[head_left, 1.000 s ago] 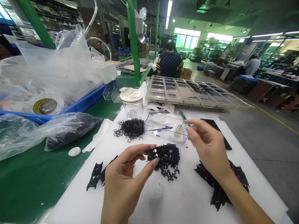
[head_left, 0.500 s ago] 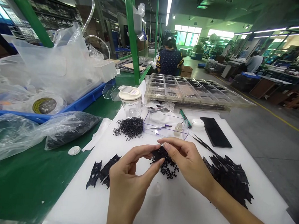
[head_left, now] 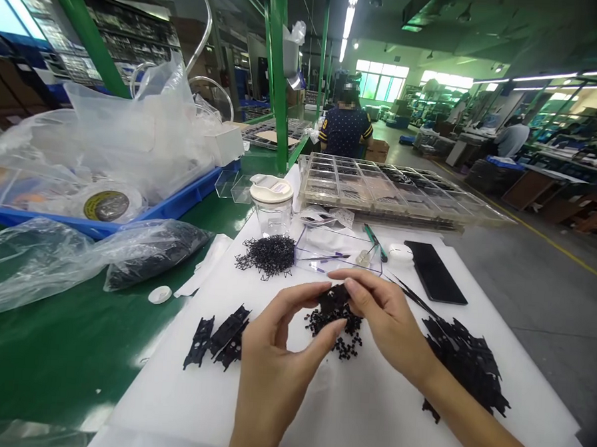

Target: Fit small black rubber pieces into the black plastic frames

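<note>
Between my two hands, over the middle of the white work surface, is a small flat black plastic part (head_left: 333, 299). My right hand (head_left: 386, 325) pinches its right end between thumb and fingers. The fingertips of my left hand (head_left: 285, 343) are at its upper left edge, with the thumb curved round below. Directly beneath lies a heap of tiny black pieces (head_left: 347, 346), partly hidden by the part and my fingers. Several black slotted plates (head_left: 230, 330) lie left of my left hand. A bigger pile of similar plates (head_left: 466, 366) is beside my right forearm.
Black bent clips (head_left: 269, 255) are heaped before a lidded clear cup (head_left: 272, 212). Behind my hands stand a clear box (head_left: 306, 260), tweezers (head_left: 415, 293), a black phone-like slab (head_left: 436, 272) and a compartment tray (head_left: 379, 204). A blue bin (head_left: 179, 207) is left; a person (head_left: 346, 129) sits ahead.
The view has shifted slightly, so the scene sits further right. The black part has tilted, showing more of its face, and my left thumb has moved away from the index finger.
</note>
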Demonstrator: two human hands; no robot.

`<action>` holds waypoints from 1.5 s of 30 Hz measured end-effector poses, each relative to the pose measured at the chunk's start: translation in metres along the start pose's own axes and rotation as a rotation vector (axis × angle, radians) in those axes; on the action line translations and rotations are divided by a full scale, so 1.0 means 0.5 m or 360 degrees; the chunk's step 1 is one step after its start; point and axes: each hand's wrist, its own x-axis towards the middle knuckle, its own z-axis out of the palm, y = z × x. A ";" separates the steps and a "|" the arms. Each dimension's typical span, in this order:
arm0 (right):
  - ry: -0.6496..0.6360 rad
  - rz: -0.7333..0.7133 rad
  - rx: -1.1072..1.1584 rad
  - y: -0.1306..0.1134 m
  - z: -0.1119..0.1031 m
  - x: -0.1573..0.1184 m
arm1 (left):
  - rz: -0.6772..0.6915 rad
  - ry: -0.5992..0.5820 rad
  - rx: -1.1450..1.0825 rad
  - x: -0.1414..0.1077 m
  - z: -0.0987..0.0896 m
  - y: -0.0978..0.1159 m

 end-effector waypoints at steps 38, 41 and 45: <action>-0.0362 -0.0238 -0.1632 0.042 0.157 0.159 | -0.0038 0.0883 -0.1269 0.015 -0.066 -0.016; -0.0443 -0.0202 -0.1493 0.035 0.140 0.154 | -0.0057 0.0869 -0.1269 0.014 -0.068 -0.015; -0.0631 -0.0218 -0.1411 0.034 0.112 0.143 | -0.0079 0.0844 -0.1275 0.014 -0.067 -0.013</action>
